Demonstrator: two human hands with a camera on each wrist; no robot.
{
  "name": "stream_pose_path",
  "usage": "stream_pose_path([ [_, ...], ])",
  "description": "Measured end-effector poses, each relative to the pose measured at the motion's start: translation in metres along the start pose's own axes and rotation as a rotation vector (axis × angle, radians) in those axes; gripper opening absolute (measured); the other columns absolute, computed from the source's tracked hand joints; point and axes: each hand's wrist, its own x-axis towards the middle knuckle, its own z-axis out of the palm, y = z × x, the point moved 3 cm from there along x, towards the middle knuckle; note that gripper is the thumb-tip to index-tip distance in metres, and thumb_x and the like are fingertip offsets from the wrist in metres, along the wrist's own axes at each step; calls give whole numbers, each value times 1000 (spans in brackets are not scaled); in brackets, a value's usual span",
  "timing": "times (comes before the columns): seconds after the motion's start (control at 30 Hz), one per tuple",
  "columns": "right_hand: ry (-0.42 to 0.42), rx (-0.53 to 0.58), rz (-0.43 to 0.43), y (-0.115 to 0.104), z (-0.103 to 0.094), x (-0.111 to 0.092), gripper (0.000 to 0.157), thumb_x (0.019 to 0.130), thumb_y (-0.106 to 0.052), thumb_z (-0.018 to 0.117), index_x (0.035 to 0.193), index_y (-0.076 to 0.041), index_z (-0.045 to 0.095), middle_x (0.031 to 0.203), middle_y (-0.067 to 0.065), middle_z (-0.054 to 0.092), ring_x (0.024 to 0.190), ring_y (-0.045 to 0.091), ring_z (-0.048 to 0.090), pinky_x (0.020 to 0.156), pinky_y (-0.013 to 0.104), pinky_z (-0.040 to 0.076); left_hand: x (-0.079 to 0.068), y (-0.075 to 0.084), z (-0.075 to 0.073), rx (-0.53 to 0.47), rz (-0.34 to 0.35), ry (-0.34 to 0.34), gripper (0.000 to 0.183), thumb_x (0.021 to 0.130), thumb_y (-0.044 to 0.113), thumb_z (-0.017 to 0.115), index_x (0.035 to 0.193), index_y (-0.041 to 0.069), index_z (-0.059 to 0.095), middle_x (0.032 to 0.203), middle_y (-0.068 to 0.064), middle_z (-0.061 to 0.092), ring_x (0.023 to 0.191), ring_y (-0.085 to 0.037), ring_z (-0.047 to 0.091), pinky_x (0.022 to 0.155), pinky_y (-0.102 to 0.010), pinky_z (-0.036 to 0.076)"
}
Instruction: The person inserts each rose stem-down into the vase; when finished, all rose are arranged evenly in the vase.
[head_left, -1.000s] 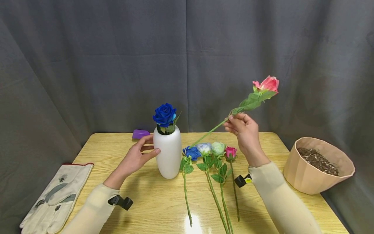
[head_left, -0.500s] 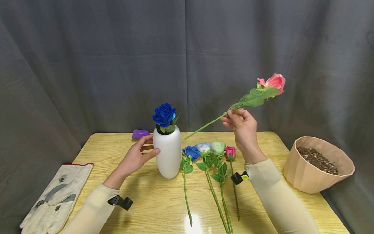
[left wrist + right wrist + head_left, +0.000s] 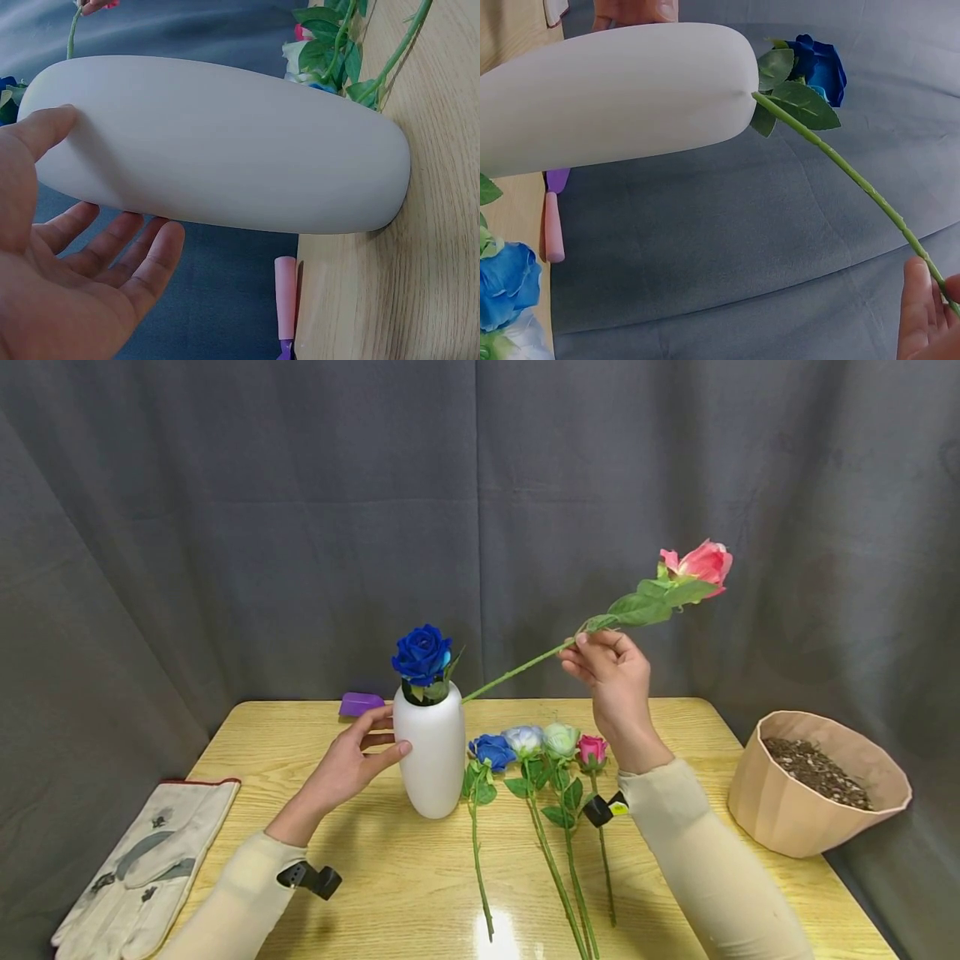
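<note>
A white vase (image 3: 430, 760) stands upright on the table with a dark blue rose (image 3: 422, 655) in its mouth. My left hand (image 3: 352, 768) holds the vase's upper left side, thumb on the front and fingers behind. Between thumb and fingers, my right hand (image 3: 617, 689) pinches the stem of a pink rose (image 3: 701, 567). That stem (image 3: 855, 178) slants down to the left. In the right wrist view, its lower end lies at the vase's rim; whether it touches I cannot tell.
On the table lie a blue rose (image 3: 492, 752), a pale blue rose (image 3: 523, 741), a pale green rose (image 3: 560, 740) and a small pink rose (image 3: 592, 750). A soil-filled pot (image 3: 780, 810) stands right, gloves (image 3: 161, 852) lie left, a purple scoop (image 3: 360, 703) behind the vase.
My right hand has moved up and to the left with the pink rose, bringing the stem's lower end from above the lying roses to the vase's rim. My left hand and the vase stay put.
</note>
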Motion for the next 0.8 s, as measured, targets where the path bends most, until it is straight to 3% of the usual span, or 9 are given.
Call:
stream_pose_path([
  [0.47, 1, 36, -33, 2, 8, 0, 12, 95, -8, 67, 99, -7, 55, 89, 5, 72, 75, 13, 75, 74, 25, 62, 1, -4, -1, 17, -5, 2, 73, 92, 48, 68, 152, 22, 35, 148, -12, 49, 135, -37, 52, 103, -54, 51],
  [0.8, -42, 8, -44, 7, 20, -2, 8, 97, -3, 62, 96, -9, 57, 87, 2, 72, 75, 12, 74, 73, 24, 62, 1, -2, 0, -4, 5, 0, 71, 94, 42, 68, 152, 19, 35, 148, -13, 49, 135, -39, 51, 104, -55, 50],
])
